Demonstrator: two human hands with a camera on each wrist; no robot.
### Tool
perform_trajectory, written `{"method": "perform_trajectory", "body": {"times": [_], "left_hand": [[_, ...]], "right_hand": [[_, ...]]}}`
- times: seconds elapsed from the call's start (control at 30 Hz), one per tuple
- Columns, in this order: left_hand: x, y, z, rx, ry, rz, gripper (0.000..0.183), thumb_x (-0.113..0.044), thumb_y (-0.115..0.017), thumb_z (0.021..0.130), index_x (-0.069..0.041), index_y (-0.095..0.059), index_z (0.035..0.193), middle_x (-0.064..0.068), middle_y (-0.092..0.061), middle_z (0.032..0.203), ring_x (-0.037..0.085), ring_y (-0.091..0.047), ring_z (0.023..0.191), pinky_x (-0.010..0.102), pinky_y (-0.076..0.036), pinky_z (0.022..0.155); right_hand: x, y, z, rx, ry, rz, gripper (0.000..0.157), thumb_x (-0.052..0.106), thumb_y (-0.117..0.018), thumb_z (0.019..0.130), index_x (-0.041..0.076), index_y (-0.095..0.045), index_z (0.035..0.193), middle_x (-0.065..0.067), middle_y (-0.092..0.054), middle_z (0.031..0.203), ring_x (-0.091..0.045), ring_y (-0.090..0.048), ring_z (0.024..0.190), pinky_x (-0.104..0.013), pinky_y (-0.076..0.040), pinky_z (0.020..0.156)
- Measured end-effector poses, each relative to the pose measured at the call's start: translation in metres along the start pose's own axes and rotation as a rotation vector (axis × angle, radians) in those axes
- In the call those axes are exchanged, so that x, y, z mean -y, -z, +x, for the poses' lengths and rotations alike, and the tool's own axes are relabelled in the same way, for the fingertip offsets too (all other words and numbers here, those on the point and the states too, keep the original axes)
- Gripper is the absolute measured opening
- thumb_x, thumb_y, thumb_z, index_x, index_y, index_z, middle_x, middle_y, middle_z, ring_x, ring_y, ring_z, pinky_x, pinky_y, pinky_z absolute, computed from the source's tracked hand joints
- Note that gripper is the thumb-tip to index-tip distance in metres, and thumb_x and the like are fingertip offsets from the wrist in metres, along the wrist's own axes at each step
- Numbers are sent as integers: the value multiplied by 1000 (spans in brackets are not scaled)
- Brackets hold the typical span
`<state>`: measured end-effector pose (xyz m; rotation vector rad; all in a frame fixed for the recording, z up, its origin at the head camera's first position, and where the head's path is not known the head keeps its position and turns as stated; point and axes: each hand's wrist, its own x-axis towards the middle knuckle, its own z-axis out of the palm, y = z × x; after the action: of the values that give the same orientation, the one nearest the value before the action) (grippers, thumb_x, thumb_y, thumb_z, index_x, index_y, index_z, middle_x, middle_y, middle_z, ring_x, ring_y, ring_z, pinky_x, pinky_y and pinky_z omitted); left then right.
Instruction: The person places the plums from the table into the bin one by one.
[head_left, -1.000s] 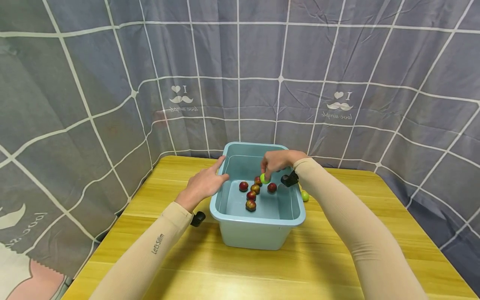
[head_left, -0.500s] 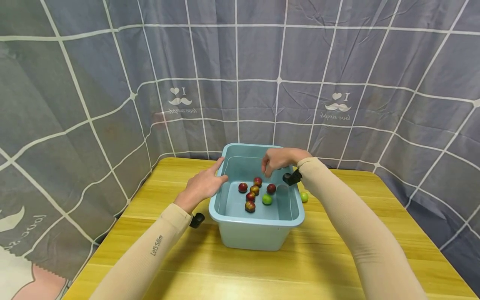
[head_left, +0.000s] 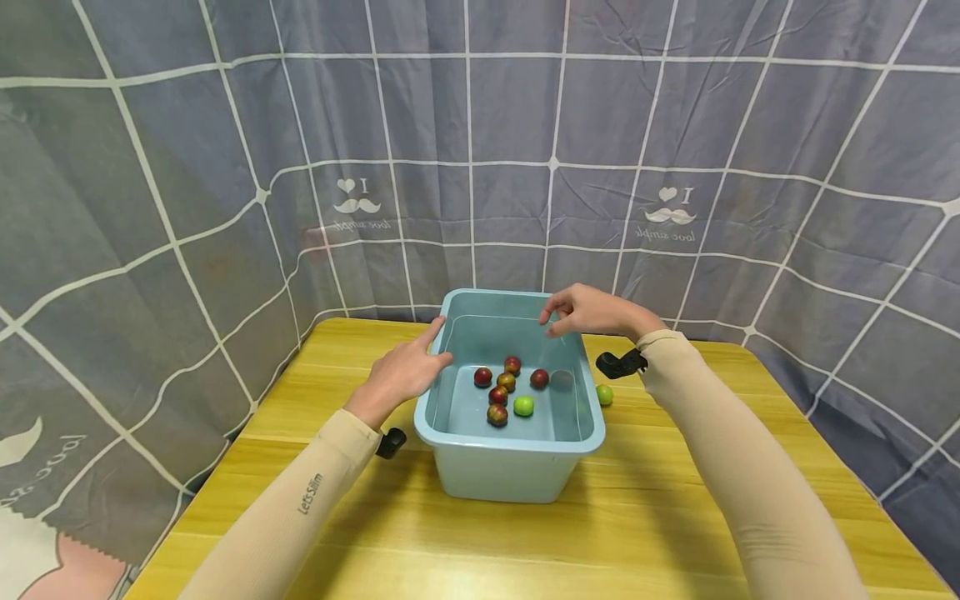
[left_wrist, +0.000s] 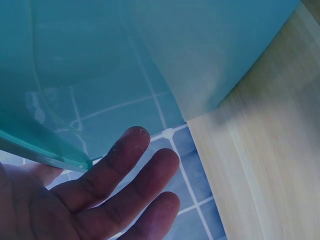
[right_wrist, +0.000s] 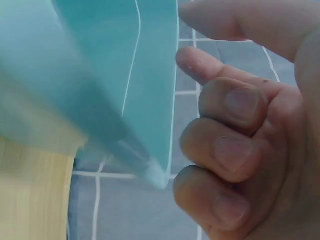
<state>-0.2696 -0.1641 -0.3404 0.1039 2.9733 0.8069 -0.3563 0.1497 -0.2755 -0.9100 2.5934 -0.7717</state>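
A light blue plastic basin (head_left: pixel 510 447) stands on the table. On its floor lie several small round red fruits (head_left: pixel 483 377), some mottled yellow, and one green fruit (head_left: pixel 523 406). My left hand (head_left: pixel 401 375) rests at the left rim, thumb over the inside and index finger along the edge; in the left wrist view its other fingers (left_wrist: pixel 140 187) extend loosely outside the wall. Above the right rim is my right hand (head_left: pixel 600 310), holding nothing. Its thumb and index finger are apart, the other fingers (right_wrist: pixel 220 145) loosely curled.
Another green fruit (head_left: pixel 604 395) sits on the wooden table (head_left: pixel 480 550) just outside the basin's right wall. A grey curtain (head_left: pixel 510 150) with white grid lines hangs behind and along both sides.
The green fruit left my right hand, dropped into the basin and rolled left toward the red ones. My right hand rose and drew back to the right, fingers spreading. My left hand stayed put.
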Motion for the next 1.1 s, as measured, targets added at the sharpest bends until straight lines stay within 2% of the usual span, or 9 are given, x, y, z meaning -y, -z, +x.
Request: {"method": "perform_trajectory", "body": {"times": [0.13, 0.23, 0.37, 0.43, 0.6, 0.77, 1.1], "left_hand": [[0, 0, 0, -3, 0, -2, 74, -53, -41, 96, -39, -11, 162, 11, -45, 157, 37, -60, 118, 42, -47, 70], [1, -1, 0, -6, 1, -4, 74, -53, -41, 96, -39, -11, 162, 11, -46, 156, 36, -61, 114, 41, -46, 67], [1, -1, 1, -6, 0, -4, 74, -54, -41, 96, -39, -11, 162, 12, -47, 155, 35, -62, 112, 39, -45, 63], [2, -2, 1, -6, -2, -2, 74, -54, -41, 96, -39, -11, 162, 12, -47, 155, 35, -62, 113, 38, -45, 63], [1, -1, 0, -5, 1, 2, 74, -54, -41, 97, -39, -11, 162, 12, -47, 155, 36, -61, 116, 39, -45, 63], [2, -1, 0, 5, 5, -1, 74, -53, -41, 97, -39, -9, 162, 13, -46, 156, 37, -60, 119, 39, -46, 63], [0, -1, 1, 2, -3, -1, 73, -53, -41, 97, -39, -10, 162, 14, -45, 156, 39, -59, 122, 41, -47, 66]], "right_hand": [[-14, 0, -14, -63, -7, 86, 26, 24, -70, 93, 11, -71, 115, -2, -45, 63, -15, -39, 57, -34, -42, 72], [-23, -1, -23, -101, -18, 137, 29, 26, -69, 94, 9, -70, 118, -4, -49, 70, -20, -43, 63, -36, -41, 74], [-33, -1, -36, -157, -38, 164, 34, 29, -69, 94, 7, -69, 121, -4, -51, 71, -19, -43, 64, -32, -40, 67], [-38, -1, -43, -190, -44, 182, 34, 29, -70, 94, 8, -70, 120, -2, -48, 68, -16, -39, 59, -29, -37, 61], [-55, -4, -58, -250, -25, 300, 34, 28, -68, 96, 6, -67, 122, -2, -42, 68, -14, -35, 56, -29, -36, 56], [-72, -11, -68, -284, -23, 401, 39, 29, -66, 98, 3, -62, 127, 0, -40, 65, -15, -30, 52, -31, -35, 55], [-108, -39, -82, -347, -60, 557, 33, 25, -64, 100, 4, -61, 125, 1, -34, 65, -18, -26, 56, -33, -31, 56]]}}
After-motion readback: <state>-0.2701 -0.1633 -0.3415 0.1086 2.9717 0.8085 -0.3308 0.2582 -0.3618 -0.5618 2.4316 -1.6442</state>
